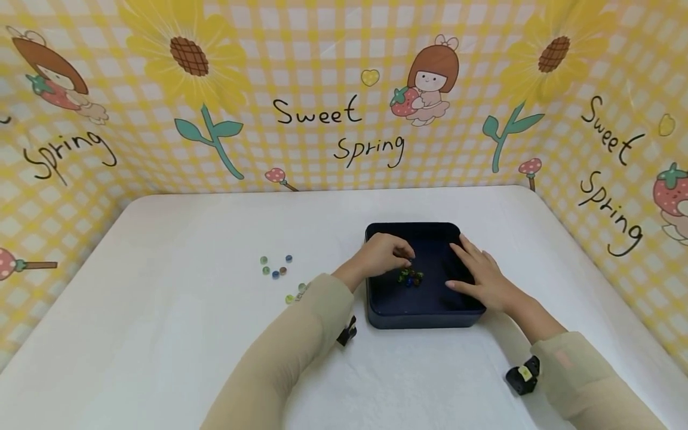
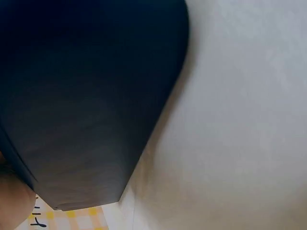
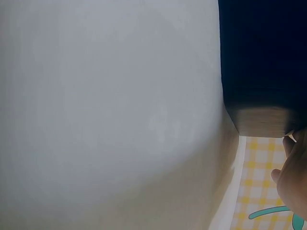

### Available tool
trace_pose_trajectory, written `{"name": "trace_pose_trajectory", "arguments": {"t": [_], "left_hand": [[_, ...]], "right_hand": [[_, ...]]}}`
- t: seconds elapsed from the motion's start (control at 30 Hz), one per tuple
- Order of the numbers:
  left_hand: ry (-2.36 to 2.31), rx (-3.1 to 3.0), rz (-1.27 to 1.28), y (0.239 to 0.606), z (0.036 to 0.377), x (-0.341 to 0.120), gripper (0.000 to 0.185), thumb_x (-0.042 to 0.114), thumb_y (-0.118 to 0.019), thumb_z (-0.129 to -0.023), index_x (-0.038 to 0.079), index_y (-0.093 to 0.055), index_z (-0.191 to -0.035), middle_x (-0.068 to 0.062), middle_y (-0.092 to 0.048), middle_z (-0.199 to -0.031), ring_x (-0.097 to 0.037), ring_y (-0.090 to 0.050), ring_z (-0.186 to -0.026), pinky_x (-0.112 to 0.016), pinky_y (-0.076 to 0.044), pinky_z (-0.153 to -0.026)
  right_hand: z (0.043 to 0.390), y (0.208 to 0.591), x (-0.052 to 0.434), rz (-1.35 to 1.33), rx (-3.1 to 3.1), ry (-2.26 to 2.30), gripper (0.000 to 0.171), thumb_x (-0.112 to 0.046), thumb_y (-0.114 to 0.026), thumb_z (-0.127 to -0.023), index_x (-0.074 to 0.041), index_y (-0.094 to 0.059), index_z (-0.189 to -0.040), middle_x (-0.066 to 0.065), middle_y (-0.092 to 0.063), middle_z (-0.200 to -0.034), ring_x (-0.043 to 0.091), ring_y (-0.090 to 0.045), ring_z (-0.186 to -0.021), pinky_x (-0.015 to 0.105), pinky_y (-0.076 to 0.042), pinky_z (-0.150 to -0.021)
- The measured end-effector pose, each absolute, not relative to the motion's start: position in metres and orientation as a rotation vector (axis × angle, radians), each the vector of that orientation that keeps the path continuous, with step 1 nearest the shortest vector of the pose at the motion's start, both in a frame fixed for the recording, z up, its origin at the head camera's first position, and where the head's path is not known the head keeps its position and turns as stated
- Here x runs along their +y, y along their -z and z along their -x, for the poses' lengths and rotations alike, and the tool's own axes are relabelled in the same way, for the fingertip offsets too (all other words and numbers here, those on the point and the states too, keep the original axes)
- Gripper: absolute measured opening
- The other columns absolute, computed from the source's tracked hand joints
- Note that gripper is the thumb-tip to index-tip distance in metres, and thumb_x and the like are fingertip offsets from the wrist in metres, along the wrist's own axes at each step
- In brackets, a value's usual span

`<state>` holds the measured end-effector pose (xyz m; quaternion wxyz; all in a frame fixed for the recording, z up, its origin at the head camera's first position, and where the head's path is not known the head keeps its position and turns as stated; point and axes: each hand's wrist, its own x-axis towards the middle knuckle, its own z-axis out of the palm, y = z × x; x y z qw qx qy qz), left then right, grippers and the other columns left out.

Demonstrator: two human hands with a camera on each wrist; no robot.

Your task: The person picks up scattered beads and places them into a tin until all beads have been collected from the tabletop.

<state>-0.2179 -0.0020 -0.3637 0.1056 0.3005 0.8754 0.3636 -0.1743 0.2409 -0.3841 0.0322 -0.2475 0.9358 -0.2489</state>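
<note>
A dark navy square tray (image 1: 424, 319) stands on the white table, a little right of centre. A small pile of coloured glass beads (image 1: 410, 277) lies inside it. My left hand (image 1: 384, 254) hovers over the tray's left part, its fingertips bunched just above the pile. Whether a bead is between them is hidden. My right hand (image 1: 481, 272) rests flat on the tray's right rim with straight fingers. The left wrist view shows only the tray's dark wall (image 2: 86, 96). In the right wrist view, a tray corner (image 3: 264, 57) and my fingertips (image 3: 295, 182) appear.
Several loose glass beads (image 1: 275, 267) lie on the table left of the tray, with a few more (image 1: 297, 292) near my left sleeve. The white table (image 1: 161, 334) is walled on three sides by a yellow checked backdrop (image 1: 322, 119).
</note>
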Motion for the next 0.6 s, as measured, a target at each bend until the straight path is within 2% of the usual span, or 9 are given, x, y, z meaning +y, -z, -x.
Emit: {"name": "trace_pose_trajectory", "arguments": {"t": [0.3, 0.6], "left_hand": [[-0.687, 2.708, -1.039, 0.3676, 0.2161, 0.0013, 0.018, 0.010, -0.058, -0.083, 0.010, -0.064, -0.100, 0.000, -0.061, -0.097, -0.009, -0.056, -0.087, -0.015, -0.043, -0.070], [-0.454, 2.812, -0.999, 0.3690, 0.2124, 0.0067, 0.017, 0.009, -0.057, -0.083, 0.012, -0.065, -0.098, 0.001, -0.061, -0.096, -0.010, -0.055, -0.084, -0.019, -0.044, -0.070]], "right_hand": [[0.1737, 0.3839, 0.2418, 0.749, 2.869, 0.771, 0.075, -0.038, -0.051, -0.085, -0.002, -0.012, -0.138, 0.017, 0.004, -0.142, 0.035, -0.002, -0.127, 0.053, 0.001, -0.098], [0.1738, 0.3847, 0.2418, 0.757, 2.866, 0.774, 0.075, -0.039, -0.051, -0.085, -0.003, -0.011, -0.138, 0.016, 0.005, -0.142, 0.035, -0.002, -0.127, 0.053, 0.002, -0.098]]}}
